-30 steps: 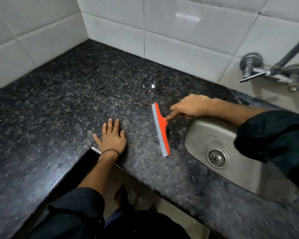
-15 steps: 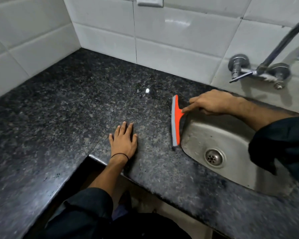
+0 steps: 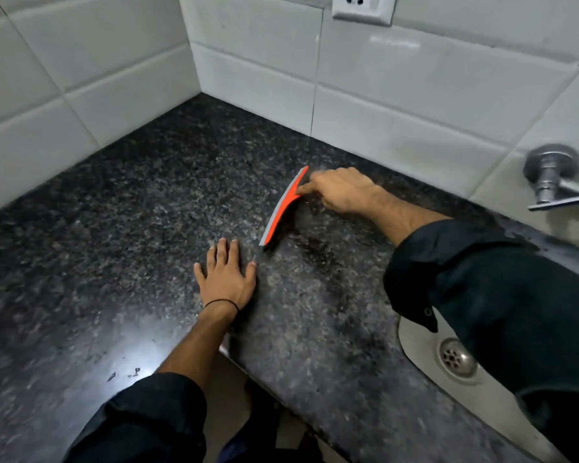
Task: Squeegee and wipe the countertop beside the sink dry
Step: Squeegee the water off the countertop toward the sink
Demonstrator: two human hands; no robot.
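Speckled dark granite bench (image 3: 121,208) could keep streaks if the right hand (image 3: 343,192), pinching the orange-and-grey squeegee (image 3: 281,208), tilts it; left hand (image 3: 226,279) lies spread flat.

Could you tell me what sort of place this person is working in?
Most likely a home kitchen: a dark granite countertop runs beside a steel sink, with white wall tiles, a wall tap and a power socket.

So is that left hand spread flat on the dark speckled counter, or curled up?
Spread flat: the left hand lies palm-down on the dark speckled granite countertop, fingers extended and apart, holding nothing.
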